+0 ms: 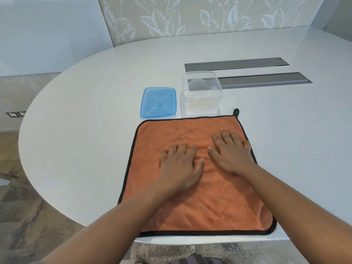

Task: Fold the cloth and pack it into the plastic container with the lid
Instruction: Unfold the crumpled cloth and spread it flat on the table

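An orange cloth (171, 130) with black trim and a black hanging loop at its far right corner lies spread flat on the white table (85, 130), reaching the near edge. My left hand (180, 166) rests palm down on the cloth's middle, fingers spread. My right hand (231, 151) lies flat beside it, nearer the cloth's right edge. Just beyond the cloth stands a clear square plastic container (201, 96), uncovered. Its blue lid (158, 102) lies flat on the table to the left of the container.
Two grey metal strips (236, 64) (266, 80) are set into the tabletop behind and to the right of the container. The table's rounded edge curves off to the left over a patterned floor (28, 216). A leaf-patterned wall panel stands behind.
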`<act>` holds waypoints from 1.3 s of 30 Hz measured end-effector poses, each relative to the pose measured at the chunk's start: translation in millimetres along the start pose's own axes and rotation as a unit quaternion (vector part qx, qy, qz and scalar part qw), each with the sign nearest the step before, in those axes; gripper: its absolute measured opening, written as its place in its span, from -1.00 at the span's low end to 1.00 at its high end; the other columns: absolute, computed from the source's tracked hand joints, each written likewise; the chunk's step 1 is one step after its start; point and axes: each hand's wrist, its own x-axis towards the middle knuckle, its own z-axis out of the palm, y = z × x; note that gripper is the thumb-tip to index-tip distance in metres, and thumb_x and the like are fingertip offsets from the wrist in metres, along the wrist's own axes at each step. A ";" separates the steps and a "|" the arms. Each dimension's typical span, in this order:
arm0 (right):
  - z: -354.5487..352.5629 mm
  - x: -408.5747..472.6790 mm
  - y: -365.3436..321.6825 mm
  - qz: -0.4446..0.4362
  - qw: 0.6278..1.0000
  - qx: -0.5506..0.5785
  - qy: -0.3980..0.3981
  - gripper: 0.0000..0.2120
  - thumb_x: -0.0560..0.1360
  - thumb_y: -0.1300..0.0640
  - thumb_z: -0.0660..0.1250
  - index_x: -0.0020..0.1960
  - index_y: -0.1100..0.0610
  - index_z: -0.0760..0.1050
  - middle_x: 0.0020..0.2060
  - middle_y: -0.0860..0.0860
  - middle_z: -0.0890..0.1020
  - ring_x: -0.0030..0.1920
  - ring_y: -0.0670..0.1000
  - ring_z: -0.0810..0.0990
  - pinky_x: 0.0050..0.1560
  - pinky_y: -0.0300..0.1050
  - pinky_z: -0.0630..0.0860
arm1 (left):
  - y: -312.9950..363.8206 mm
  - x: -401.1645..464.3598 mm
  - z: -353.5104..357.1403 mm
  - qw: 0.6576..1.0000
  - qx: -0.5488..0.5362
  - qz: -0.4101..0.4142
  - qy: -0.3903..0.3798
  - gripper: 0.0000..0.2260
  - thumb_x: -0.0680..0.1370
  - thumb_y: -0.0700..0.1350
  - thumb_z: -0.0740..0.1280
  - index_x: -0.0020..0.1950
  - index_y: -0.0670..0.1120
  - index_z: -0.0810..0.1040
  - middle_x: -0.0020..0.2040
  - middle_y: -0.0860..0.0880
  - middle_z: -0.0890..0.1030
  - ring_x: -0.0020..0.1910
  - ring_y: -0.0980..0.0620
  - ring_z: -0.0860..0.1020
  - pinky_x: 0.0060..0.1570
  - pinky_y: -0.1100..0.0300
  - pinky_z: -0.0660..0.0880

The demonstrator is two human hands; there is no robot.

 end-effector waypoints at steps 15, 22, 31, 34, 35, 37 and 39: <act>3.6 10.5 2.5 -0.004 1.000 -0.021 -0.009 -0.15 0.42 -0.57 -0.30 0.63 -0.24 -0.15 0.67 -0.09 -0.12 0.64 0.07 -0.17 0.50 0.40 -0.14 | -54.9 31.6 0.7 0.994 0.027 0.001 -0.103 0.15 0.11 0.79 -0.07 0.61 0.33 -0.19 0.68 0.12 -0.16 0.63 -0.20 -0.25 0.37 -0.45 -0.41; 7.2 8.4 -5.4 0.020 0.999 -0.023 -0.015 -0.01 0.30 -0.68 -0.31 0.63 -0.24 -0.18 0.67 -0.05 -0.16 0.63 0.12 -0.25 0.48 0.41 -0.20 | -65.0 34.3 5.3 0.997 0.028 0.012 -0.073 0.07 0.19 0.77 -0.10 0.61 0.34 -0.20 0.68 0.13 -0.20 0.62 -0.19 -0.30 0.39 -0.43 -0.40; 0.9 33.4 -2.6 -0.005 1.000 -0.009 0.007 -0.05 0.34 -0.67 -0.31 0.62 -0.24 -0.27 0.66 -0.05 -0.21 0.62 0.08 -0.33 0.50 0.37 -0.24 | -79.7 56.3 -0.3 0.998 0.026 -0.036 -0.042 -0.12 0.38 0.65 -0.25 0.63 0.29 -0.21 0.67 0.05 -0.27 0.60 -0.17 -0.40 0.43 -0.34 -0.45; -0.8 46.5 1.6 -0.002 1.000 -0.007 -0.004 -0.08 0.38 -0.64 -0.31 0.63 -0.23 -0.23 0.66 -0.05 -0.19 0.63 0.08 -0.31 0.51 0.33 -0.26 | -91.5 65.8 -4.4 0.996 0.009 -0.067 -0.054 -0.17 0.45 0.58 -0.30 0.65 0.23 -0.14 0.69 -0.01 -0.15 0.63 -0.19 -0.28 0.49 -0.33 -0.32; -1.9 50.8 3.6 -0.001 1.000 -0.004 -0.010 -0.08 0.38 -0.64 -0.31 0.63 -0.23 -0.22 0.66 -0.05 -0.18 0.63 0.08 -0.30 0.52 0.33 -0.25 | -95.1 68.5 -5.9 0.996 0.001 -0.074 -0.052 -0.18 0.46 0.56 -0.30 0.66 0.22 -0.10 0.70 -0.01 -0.11 0.64 -0.19 -0.21 0.51 -0.32 -0.29; -3.1 57.2 7.9 0.001 1.000 -0.002 -0.020 -0.07 0.36 -0.65 -0.30 0.63 -0.23 -0.21 0.66 -0.05 -0.20 0.63 0.09 -0.28 0.53 0.31 -0.23 | -100.9 72.4 -7.3 0.996 0.000 -0.075 -0.037 -0.20 0.49 0.53 -0.28 0.66 0.20 -0.02 0.69 -0.02 -0.02 0.65 -0.18 -0.10 0.55 -0.28 -0.21; -3.4 60.1 11.1 0.001 1.000 -0.005 -0.021 -0.04 0.34 -0.67 -0.30 0.63 -0.25 -0.21 0.66 -0.06 -0.19 0.64 0.08 -0.25 0.53 0.28 -0.22 | -105.0 74.5 -7.5 0.997 -0.005 -0.079 -0.018 -0.24 0.52 0.50 -0.25 0.64 0.19 0.07 0.68 -0.02 0.07 0.64 -0.17 -0.03 0.56 -0.24 -0.15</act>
